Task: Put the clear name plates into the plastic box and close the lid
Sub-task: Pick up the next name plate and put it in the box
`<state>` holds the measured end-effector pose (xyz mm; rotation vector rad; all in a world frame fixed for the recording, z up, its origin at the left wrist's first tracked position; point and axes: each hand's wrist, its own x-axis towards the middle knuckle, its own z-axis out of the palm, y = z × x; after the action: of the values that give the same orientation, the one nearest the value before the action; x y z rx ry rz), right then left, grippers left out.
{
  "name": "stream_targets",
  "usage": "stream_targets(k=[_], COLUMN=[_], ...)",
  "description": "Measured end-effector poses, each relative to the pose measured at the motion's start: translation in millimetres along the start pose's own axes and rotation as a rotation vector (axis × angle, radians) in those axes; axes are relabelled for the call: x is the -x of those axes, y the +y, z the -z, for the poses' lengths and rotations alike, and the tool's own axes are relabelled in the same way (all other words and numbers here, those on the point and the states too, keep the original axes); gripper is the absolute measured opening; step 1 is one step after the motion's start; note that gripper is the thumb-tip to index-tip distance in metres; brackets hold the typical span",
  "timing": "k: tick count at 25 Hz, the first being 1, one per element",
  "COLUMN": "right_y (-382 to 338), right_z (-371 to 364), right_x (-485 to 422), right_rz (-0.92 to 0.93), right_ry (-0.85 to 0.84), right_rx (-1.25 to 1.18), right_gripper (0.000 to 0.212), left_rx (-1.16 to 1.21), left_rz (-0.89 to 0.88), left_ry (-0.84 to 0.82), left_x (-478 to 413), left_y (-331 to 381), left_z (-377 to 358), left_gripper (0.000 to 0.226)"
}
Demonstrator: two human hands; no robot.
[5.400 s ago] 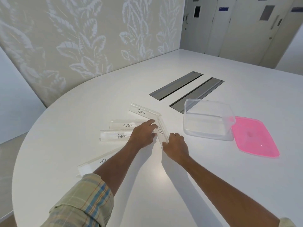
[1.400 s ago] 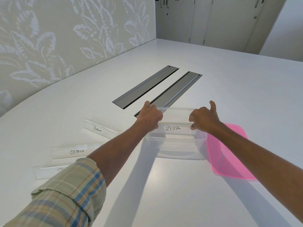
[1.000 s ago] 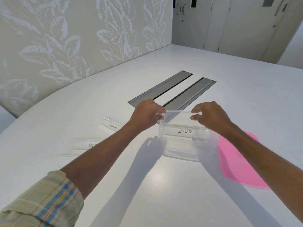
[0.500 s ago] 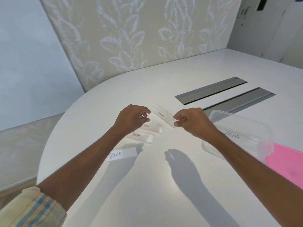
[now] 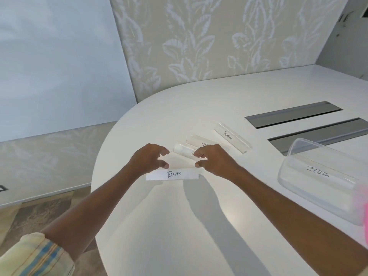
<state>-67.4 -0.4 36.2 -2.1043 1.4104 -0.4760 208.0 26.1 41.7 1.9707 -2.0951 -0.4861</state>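
A clear name plate marked BEAR [image 5: 172, 174] lies on the white table [image 5: 179, 226]. My left hand [image 5: 148, 158] hovers at its left end and my right hand [image 5: 214, 159] at its right end, fingers spread, thumbs touching its top edge. Just behind them lie two more plates, one partly hidden [image 5: 183, 151] and one whose label starts with "OS" [image 5: 199, 142]. The PENGUIN plate [image 5: 232, 137] lies further back right. The clear plastic box [image 5: 322, 180] at the right holds the ZEBRA plate [image 5: 318, 173]. A sliver of the pink lid [image 5: 366, 211] shows at the right edge.
Two grey cable slots [image 5: 292, 114] are set into the table behind the box. The rounded table edge [image 5: 95, 176] runs just left of my left hand, with floor below. A leaf-patterned wall [image 5: 219, 40] stands behind.
Both hands left the ZEBRA plate in the box, swung left past the PENGUIN plate and came down at the ends of the BEAR plate. The view turned left.
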Motion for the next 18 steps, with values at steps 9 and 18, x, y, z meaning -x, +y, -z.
stream_targets(k=[9,18], right_y=[-12,-13], right_z=[-43,-56], right_x=[-11,-11], right_rz=[0.002,0.005], right_ry=[-0.153,-0.147], right_rx=[0.366,0.469], right_gripper=[0.062,0.051], left_rx=[-0.149,-0.150], left_rz=[-0.035,-0.056], left_ry=[-0.133,-0.091], left_x=[11,16], left_y=[-39,-52], left_z=[-26,-33], left_gripper=[0.066,0.056])
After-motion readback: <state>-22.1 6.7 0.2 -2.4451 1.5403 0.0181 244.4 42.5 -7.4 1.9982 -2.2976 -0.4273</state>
